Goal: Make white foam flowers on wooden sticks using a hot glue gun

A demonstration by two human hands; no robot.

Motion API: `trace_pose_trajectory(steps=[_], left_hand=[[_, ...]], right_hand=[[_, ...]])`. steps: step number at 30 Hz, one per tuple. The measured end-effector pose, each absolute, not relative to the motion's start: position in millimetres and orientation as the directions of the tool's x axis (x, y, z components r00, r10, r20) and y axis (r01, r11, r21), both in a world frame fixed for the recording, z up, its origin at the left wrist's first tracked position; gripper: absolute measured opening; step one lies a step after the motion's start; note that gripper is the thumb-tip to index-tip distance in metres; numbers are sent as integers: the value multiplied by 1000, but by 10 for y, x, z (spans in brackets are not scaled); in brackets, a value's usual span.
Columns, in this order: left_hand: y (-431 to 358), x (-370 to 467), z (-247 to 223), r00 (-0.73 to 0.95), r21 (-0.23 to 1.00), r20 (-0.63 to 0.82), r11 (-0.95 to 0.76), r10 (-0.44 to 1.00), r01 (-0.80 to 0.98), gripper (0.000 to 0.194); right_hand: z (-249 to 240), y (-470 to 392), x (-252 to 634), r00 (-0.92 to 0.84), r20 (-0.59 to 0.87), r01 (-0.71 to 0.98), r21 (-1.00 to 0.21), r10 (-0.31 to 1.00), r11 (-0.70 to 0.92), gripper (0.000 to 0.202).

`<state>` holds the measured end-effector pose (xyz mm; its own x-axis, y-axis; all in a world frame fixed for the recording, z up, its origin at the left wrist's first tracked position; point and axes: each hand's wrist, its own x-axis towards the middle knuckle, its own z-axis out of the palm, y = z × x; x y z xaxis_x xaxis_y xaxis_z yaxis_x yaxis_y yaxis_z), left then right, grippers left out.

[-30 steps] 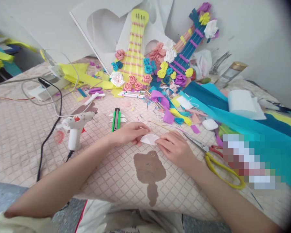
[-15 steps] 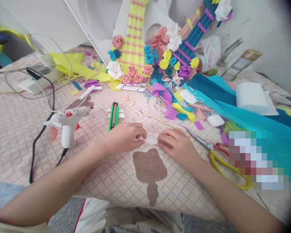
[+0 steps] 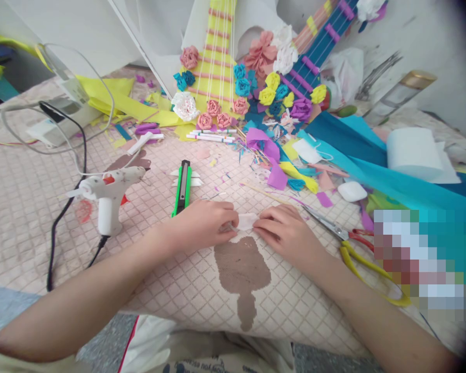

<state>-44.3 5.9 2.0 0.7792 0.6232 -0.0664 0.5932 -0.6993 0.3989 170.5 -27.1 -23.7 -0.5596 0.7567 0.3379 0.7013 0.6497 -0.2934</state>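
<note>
A small piece of white paper (image 3: 246, 221) is stretched between my two hands, just above the brown patch (image 3: 243, 267) on the quilted table cover. My left hand (image 3: 213, 220) pinches its left end, fingers curled. At the right end, the thumb and fingers of my right hand (image 3: 280, 228) are closed on it. Beside my left wrist lies a green box cutter (image 3: 182, 189), partly hidden by the wrist, with white paper strips under it. Scissors (image 3: 344, 234) with red and yellow handles rest close to my right forearm.
A white glue gun (image 3: 111, 199) with a black cord stands at left. Paper-flower guitars, one yellow (image 3: 218, 65) and one blue (image 3: 314, 59), lean at the back. Coloured scraps, teal crepe paper (image 3: 357, 160) and a white paper roll (image 3: 413, 155) lie at right. A power strip (image 3: 62, 122) sits back left.
The white paper looks narrower and flatter between my fingers. Both hands stay close together, with slight finger movement. The view has shifted a little.
</note>
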Motion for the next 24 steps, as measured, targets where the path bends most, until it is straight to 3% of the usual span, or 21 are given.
trace_pose_trajectory(steps=[7, 24], left_hand=[[51, -433, -57, 725, 396, -4, -665, 689, 633, 18], [60, -439, 59, 698, 429, -65, -612, 713, 664, 17]], right_hand=[[-257, -266, 1699, -533, 299, 708, -355, 791, 611, 12], [-247, -267, 1702, -537, 299, 702, -359, 789, 615, 13]])
